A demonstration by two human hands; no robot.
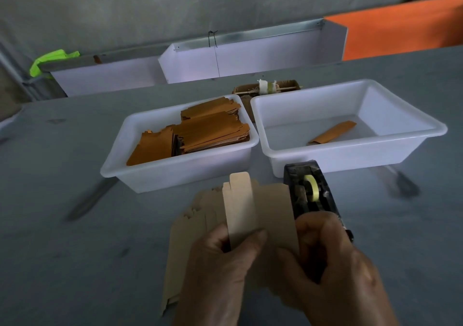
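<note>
One tan carton blank (flat, tabbed), left hand, right hand, fingers pinching it.

packing workshop: bins of flat cartons, tape dispenser.

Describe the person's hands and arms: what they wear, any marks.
The left hand and right hand are both bare: no gloves, rings or watch show. No sleeve shows before the frame's lower edge cuts the arms off. The knuckles look creased.
</note>
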